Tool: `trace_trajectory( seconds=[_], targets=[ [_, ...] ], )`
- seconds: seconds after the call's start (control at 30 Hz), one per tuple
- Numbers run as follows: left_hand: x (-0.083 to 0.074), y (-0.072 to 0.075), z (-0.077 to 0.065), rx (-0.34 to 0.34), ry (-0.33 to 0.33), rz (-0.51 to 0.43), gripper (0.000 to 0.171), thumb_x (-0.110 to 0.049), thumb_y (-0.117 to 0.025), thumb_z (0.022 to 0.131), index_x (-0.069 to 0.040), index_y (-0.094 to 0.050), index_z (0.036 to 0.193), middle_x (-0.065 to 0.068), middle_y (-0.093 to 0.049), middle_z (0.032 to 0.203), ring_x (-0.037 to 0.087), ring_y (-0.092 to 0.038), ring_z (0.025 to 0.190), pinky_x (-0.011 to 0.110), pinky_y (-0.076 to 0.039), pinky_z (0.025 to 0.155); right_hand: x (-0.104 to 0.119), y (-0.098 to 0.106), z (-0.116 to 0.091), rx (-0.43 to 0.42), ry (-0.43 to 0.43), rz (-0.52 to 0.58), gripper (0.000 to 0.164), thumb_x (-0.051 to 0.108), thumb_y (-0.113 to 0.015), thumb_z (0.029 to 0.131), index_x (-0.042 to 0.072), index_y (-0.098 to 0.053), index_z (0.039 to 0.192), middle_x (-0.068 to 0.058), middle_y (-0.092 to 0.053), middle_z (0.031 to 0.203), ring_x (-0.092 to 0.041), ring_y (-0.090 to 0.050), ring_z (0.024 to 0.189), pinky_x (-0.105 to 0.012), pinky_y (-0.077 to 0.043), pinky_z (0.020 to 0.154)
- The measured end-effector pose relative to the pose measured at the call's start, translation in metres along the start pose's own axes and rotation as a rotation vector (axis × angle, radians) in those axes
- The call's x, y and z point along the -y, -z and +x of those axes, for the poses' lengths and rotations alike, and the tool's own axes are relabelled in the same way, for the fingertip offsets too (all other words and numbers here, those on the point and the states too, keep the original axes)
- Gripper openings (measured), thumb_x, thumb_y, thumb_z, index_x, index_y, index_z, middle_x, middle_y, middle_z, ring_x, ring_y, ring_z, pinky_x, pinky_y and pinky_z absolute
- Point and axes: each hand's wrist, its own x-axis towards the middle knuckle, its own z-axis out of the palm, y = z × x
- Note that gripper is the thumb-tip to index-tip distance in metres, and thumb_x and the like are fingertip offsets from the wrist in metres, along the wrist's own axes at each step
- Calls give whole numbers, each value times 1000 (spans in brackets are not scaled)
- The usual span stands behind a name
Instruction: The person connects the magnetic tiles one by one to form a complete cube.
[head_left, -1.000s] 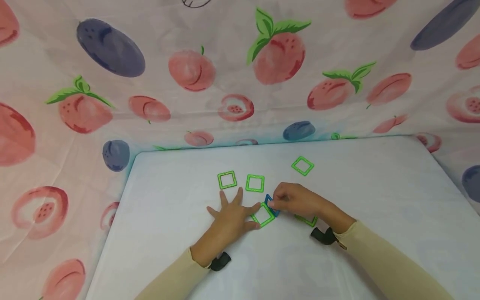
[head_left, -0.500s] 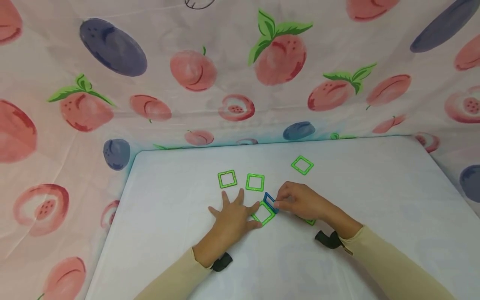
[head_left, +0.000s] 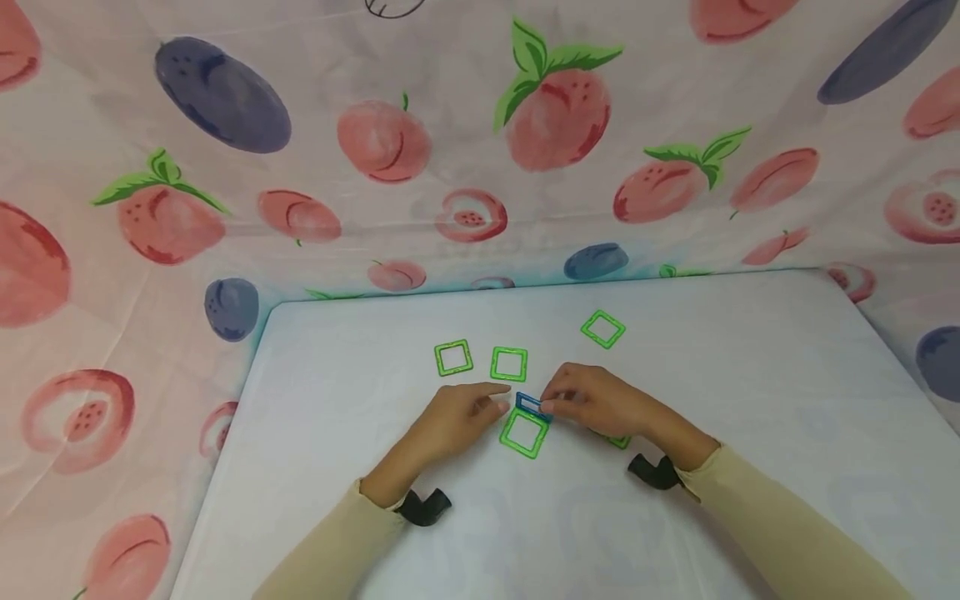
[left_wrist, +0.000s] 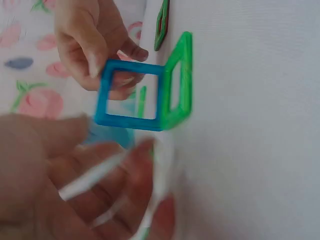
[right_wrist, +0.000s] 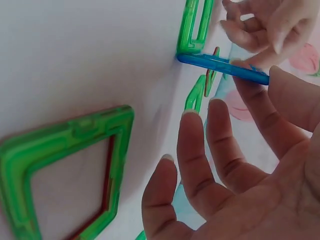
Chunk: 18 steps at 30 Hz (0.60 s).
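My right hand [head_left: 600,396] pinches a blue square magnetic tile [left_wrist: 135,123] between thumb and index finger; the other fingers are spread in the right wrist view. The blue tile stands up at an angle, its lower edge against one edge of a green square magnetic tile [head_left: 508,427] that lies flat on the table. Both are open frames. Just left of the blue tile is my left hand [head_left: 450,421], fingers loosely bent and holding nothing, index finger and thumb pointing towards the tile. It looks blurred in the left wrist view.
Behind the hands lie three more green square tiles: one at left [head_left: 452,344], one in the middle [head_left: 495,364], one farther right [head_left: 616,337]. Another green tile [right_wrist: 65,130] is partly hidden under my right hand in the head view. Fruit-printed cloth [head_left: 300,258] rises behind the white table [head_left: 337,358].
My left hand has lifted off the flat green tile and drawn its spread fingers together. The green tile and the blue tile have turned, with the blue edge now along the green tile's far side.
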Motion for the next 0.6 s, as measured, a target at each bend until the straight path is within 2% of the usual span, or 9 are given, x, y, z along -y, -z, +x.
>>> trace_trajectory(
  seconds=[0.1,0.2,0.3,0.4,0.6],
  targets=[
    [10,0,4,75,-9,-164,37,-46,-48,95,-29,-59,127,-8,-66,86,5,-58,80,27,-44,79,1,0,4,23,20,-5,19,36,-59,92,23,-71,98,12,-59,93,-7,-53,84,-26,-45,74],
    [17,0,6,142,-12,-261,35,-49,-45,96,-29,-63,117,-2,-65,90,9,-57,85,30,-43,82,1,-1,7,48,25,0,18,36,-58,93,26,-71,100,14,-58,95,-6,-54,86,-26,-45,76],
    [20,1,6,178,-5,-279,37,-52,-43,95,-25,-67,102,-1,-63,91,11,-55,87,31,-42,81,0,-1,11,65,44,4,16,34,-58,93,27,-70,100,14,-58,96,-5,-54,89,-26,-45,79],
    [20,2,5,194,5,-271,39,-53,-44,94,-22,-67,94,-1,-62,91,12,-55,87,30,-42,79,-1,-2,14,74,73,8,16,33,-58,93,26,-70,100,14,-58,97,-5,-54,90,-26,-45,80],
    [21,1,3,217,12,-249,38,-54,-49,92,-22,-68,89,0,-63,85,12,-56,79,28,-44,71,-4,-3,18,98,78,46,19,37,-57,93,26,-70,99,15,-59,98,-6,-55,90,-26,-45,80]
  ],
)
